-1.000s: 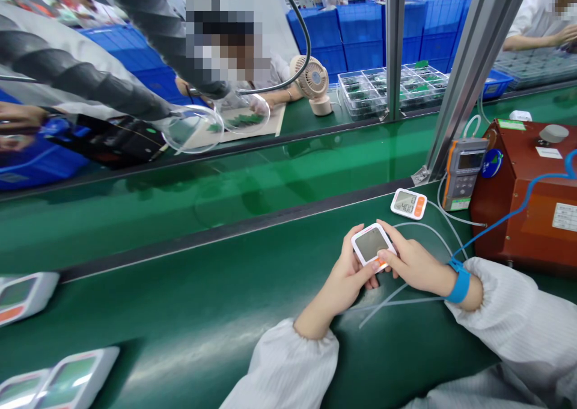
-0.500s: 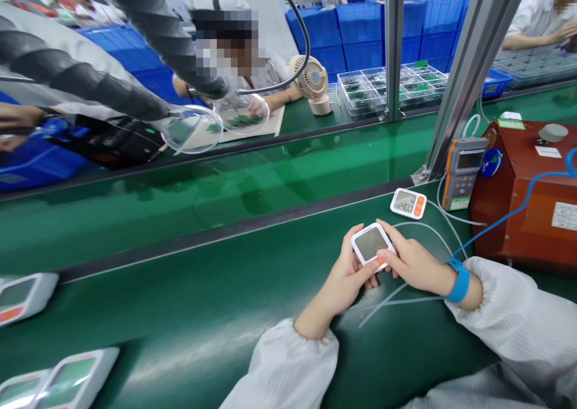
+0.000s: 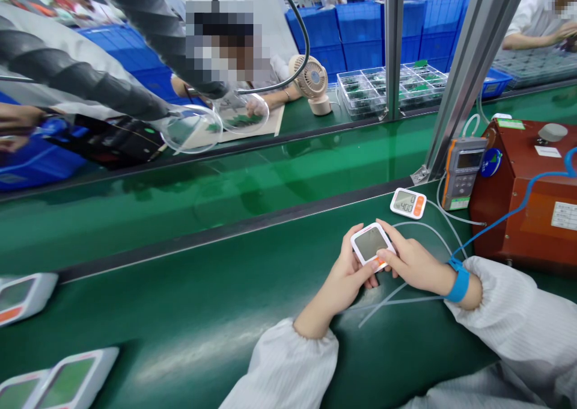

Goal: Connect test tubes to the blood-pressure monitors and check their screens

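- Left fingers [image 3: 360, 269] curled under and around the near-left edge of the monitor [image 3: 371, 244]; thumb up along its left side.
- Right fingers [image 3: 390, 231] wrapped over the monitor's right edge, thumb pressed on the orange button at its near corner.
- Monitor gripped between left hand [image 3: 345, 279] and right hand [image 3: 412, 263], tilted screen-up just above the belt [image 3: 202, 301]; screen blank grey.
- Blue strap [image 3: 460, 281] around the right wrist, right of the monitor; blue cord [image 3: 509, 215] running from it up and right.
- Clear tubes [image 3: 392, 298] lying on the belt under the right hand, just near of the monitor, trailing right.
- Second monitor [image 3: 408, 203] flat on the belt just beyond and right of the held monitor, apart from it; display lit with digits.
- Meter [image 3: 463, 172] with orange sides standing further right of that, against the red box [image 3: 523, 198].
- Metal post [image 3: 469, 66] rising beyond the meter.
- More units [image 3: 24, 295] far left of the held monitor at the belt's edge, two others [image 3: 58, 382] at the near-left corner.
- Fan [image 3: 313, 83] and clear trays [image 3: 392, 87] well beyond the monitor, across the far lane.
- Other people in white seated beyond; one with hands at a round lens [image 3: 241, 113] left of the fan.
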`<state>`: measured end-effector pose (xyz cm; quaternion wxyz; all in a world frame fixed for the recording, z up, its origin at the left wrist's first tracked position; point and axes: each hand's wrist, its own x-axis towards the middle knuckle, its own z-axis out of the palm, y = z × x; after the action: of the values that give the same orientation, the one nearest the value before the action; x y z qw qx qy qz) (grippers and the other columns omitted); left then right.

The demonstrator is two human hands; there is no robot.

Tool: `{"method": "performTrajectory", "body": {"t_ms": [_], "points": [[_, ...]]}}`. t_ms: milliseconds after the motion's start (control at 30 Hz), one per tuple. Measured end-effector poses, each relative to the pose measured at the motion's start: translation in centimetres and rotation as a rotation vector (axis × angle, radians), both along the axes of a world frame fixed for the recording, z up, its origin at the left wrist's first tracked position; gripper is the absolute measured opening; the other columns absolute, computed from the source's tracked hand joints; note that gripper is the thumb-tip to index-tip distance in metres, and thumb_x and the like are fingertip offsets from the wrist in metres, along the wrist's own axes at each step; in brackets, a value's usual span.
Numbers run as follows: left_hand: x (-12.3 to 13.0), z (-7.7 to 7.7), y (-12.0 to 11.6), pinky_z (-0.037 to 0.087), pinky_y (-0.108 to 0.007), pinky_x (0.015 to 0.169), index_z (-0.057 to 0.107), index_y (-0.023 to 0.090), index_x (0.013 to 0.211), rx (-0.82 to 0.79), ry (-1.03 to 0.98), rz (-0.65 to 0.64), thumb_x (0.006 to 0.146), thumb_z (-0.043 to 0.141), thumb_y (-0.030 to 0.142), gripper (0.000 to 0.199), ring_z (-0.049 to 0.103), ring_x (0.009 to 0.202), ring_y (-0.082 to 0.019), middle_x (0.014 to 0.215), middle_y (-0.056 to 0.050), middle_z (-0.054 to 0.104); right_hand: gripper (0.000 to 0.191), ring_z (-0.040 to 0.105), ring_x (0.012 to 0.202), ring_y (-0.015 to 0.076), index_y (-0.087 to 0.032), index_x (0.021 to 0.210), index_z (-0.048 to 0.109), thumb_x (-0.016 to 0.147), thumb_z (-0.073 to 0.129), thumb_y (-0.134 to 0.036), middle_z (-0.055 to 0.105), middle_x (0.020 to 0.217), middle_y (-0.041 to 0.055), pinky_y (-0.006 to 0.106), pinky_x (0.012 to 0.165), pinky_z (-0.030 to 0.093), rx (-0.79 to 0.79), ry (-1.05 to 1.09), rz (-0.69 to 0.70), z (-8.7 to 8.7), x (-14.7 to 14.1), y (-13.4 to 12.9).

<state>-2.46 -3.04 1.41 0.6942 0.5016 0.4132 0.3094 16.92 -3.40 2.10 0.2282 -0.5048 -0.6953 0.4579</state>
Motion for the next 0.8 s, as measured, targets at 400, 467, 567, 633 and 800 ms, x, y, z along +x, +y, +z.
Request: {"method": "performTrajectory", "body": {"t_ms": [400, 467, 567, 633, 800], "points": [[0.01, -0.09, 0.05, 0.05, -0.026, 0.055, 0.011, 0.027, 0.147, 0.007, -0.013, -0.003, 0.086, 0.072, 0.044, 0.088, 0.058, 0.057, -0.01, 0.09, 0.001, 0.061, 0.065, 0.062, 0.06, 0.0163, -0.02, 0.161, 0.02, 0.104, 0.046, -0.034, 0.061, 0.065, -0.004, 0.024, 0.059, 0.041, -0.004, 0.005, 0.0, -0.08, -0.02, 0.07], [0.01, -0.04, 0.01, 0.05, -0.026, 0.054, 0.012, 0.027, 0.147, 0.011, -0.014, -0.001, 0.087, 0.072, 0.043, 0.087, 0.058, 0.057, -0.01, 0.09, 0.001, 0.061, 0.065, 0.062, 0.06, 0.0164, -0.019, 0.161, 0.02, 0.104, 0.046, -0.034, 0.061, 0.066, -0.0036, 0.024, 0.059, 0.041, 0.0, 0.004, 0.001, -0.12, -0.02, 0.06], [0.04, 0.06, -0.06, 0.05, -0.025, 0.055, 0.012, 0.027, 0.147, 0.013, -0.019, 0.0, 0.087, 0.071, 0.042, 0.086, 0.058, 0.058, -0.01, 0.089, 0.001, 0.061, 0.065, 0.061, 0.061, 0.0164, -0.018, 0.161, 0.019, 0.104, 0.045, -0.034, 0.061, 0.066, -0.0032, 0.024, 0.06, 0.04, 0.01, 0.003, 0.004, -0.16, -0.02, 0.03], [0.07, 0.12, -0.09, 0.05, -0.025, 0.055, 0.013, 0.027, 0.147, 0.012, -0.02, 0.003, 0.087, 0.072, 0.042, 0.085, 0.058, 0.058, -0.01, 0.09, 0.001, 0.062, 0.065, 0.061, 0.061, 0.0164, -0.017, 0.161, 0.019, 0.104, 0.045, -0.034, 0.061, 0.066, -0.003, 0.024, 0.06, 0.04, 0.015, 0.001, 0.005, -0.16, -0.01, 0.02], [0.12, 0.16, -0.09, 0.05, -0.025, 0.056, 0.013, 0.027, 0.147, 0.006, -0.023, 0.005, 0.086, 0.072, 0.042, 0.086, 0.059, 0.058, -0.01, 0.09, 0.001, 0.062, 0.065, 0.061, 0.061, 0.0164, -0.017, 0.161, 0.019, 0.104, 0.044, -0.034, 0.06, 0.066, -0.0028, 0.024, 0.06, 0.039, 0.015, -0.001, 0.011, -0.08, 0.02, 0.05]]}}
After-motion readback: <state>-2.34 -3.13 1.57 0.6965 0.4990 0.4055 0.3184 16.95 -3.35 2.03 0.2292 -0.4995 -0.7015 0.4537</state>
